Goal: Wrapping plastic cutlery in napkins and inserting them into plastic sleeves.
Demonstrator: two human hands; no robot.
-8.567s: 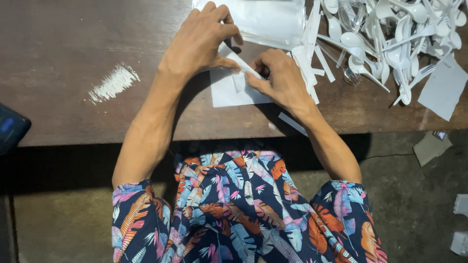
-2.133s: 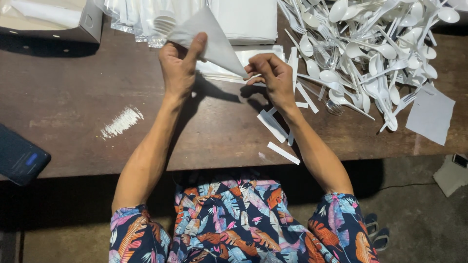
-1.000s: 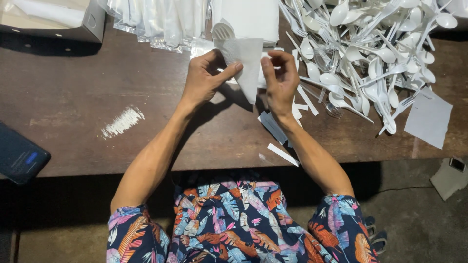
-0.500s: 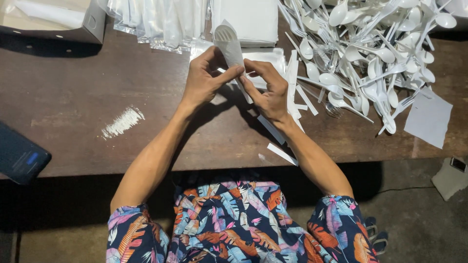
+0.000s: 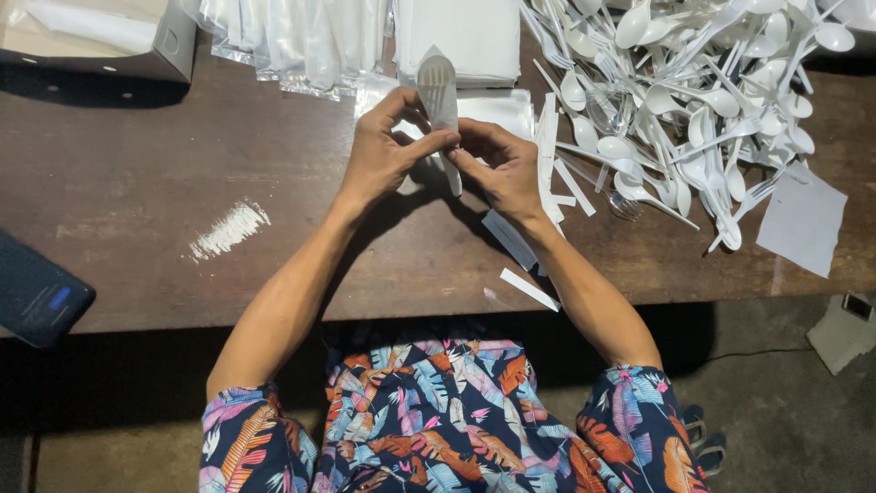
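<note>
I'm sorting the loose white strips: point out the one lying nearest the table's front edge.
The short white strip lying by the right forearm; the others sit farther back.

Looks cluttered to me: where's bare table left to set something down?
Bare wood lies between the phone, the white smear and the left hand, below the box. The right end is crowded with plastic cutlery; paper strips lie by the right hand.
</note>
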